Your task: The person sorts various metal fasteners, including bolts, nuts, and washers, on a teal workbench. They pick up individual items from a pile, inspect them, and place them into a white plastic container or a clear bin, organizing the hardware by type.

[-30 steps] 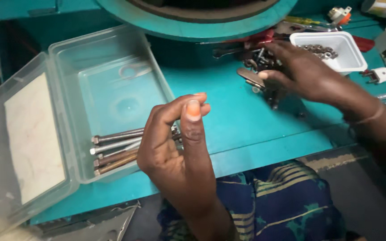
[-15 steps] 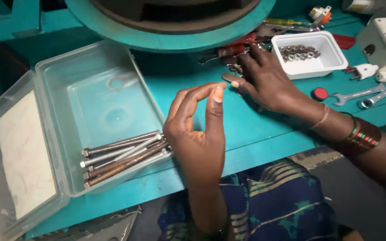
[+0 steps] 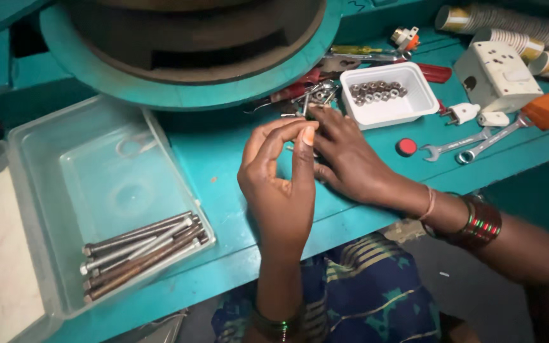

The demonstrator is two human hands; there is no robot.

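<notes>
My left hand point(image 3: 279, 190) is raised over the teal bench point(image 3: 223, 152), with thumb and forefinger curled into a pinch. Whether anything sits in the pinch I cannot tell. My right hand point(image 3: 351, 162) lies low on the bench just behind it. Its fingers reach towards a heap of small metal parts point(image 3: 316, 95), and some fingertips are hidden by the left hand. The two hands touch at the fingertips. Left of them, a clear plastic box point(image 3: 46, 152) holds several long bolts point(image 3: 141, 251) in its near corner.
A white tray of nuts point(image 3: 382, 95) stands behind my right hand. To the right lie two spanners point(image 3: 471, 143), a red cap point(image 3: 406, 147), a white socket box point(image 3: 497, 73), a white plug point(image 3: 462, 113) and paper cups point(image 3: 509, 28). A large round teal machine base point(image 3: 185, 70) overhangs the back.
My left hand has moved right, away from the box of bolts, and met my right hand. My right hand drew back a little from the heap of parts.
</notes>
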